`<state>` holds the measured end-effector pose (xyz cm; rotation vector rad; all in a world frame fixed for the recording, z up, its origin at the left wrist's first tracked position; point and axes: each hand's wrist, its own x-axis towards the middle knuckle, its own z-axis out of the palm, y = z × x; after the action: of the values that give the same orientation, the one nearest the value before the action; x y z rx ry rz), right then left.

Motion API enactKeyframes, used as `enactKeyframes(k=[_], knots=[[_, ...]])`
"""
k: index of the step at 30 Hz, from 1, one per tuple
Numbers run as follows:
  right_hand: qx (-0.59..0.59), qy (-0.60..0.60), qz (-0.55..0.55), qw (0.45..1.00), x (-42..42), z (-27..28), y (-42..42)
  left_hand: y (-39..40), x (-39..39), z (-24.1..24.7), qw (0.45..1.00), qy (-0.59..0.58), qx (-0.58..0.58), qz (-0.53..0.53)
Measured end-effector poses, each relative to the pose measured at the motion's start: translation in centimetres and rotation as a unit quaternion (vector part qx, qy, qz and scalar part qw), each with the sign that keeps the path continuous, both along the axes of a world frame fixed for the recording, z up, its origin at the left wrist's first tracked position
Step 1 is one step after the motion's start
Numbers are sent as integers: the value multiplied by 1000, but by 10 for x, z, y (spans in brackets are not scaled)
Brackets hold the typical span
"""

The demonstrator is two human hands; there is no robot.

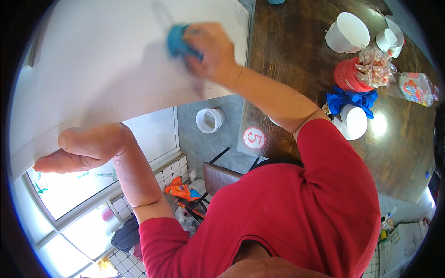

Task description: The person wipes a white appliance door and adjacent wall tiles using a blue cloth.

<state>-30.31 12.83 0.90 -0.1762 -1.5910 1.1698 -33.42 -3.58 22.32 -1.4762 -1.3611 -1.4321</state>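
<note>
My right hand (217, 55) presses a bunched blue cloth (179, 41) against a broad white surface (114, 73), and the fingers and cloth are slightly blurred. Toward the lower edge of that surface is my left hand (87, 147). Its thumb lies above and its fingers stretch left along the edge. Whether those fingers grip the edge or only rest against it cannot be made out. The surface carries the shadow of my right hand and arm.
A dark wooden table (288, 45) holds white tubs (347, 33), a red container (349, 74) with small plastic packets, a blue plastic bag (351, 100) and a clear bottle (415, 88). A white bucket (209, 120), a chair (220, 177) and an orange packet (182, 189) are below.
</note>
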Motion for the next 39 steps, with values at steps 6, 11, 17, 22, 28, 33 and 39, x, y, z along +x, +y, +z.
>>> enactKeyframes(k=[6, 11, 17, 22, 28, 33, 39], knots=[[-88, -177, -84, 977, -38, -23, 50, 73, 17, -15, 927, 192, 101, 305], [105, 68, 77, 989, 33, 23, -9, 54, 14, -19, 960, 132, 53, 243], [-59, -96, -60, 992, -51, -49, 47, 16, 16, 1, 846, -356, 40, -396], [-211, -287, -121, 926, -98, -130, 103, 23, 14, -1, 687, -469, 34, -554], [-254, -398, -59, 880, -84, -129, 83, 23, 19, 3, 896, -292, -1, -334], [-287, -471, -16, 834, -41, -131, 58, 61, 13, -12, 939, 149, 72, 301], [-300, -505, 110, 802, 28, -107, -14, 21, 11, -4, 979, -140, -20, -145]])
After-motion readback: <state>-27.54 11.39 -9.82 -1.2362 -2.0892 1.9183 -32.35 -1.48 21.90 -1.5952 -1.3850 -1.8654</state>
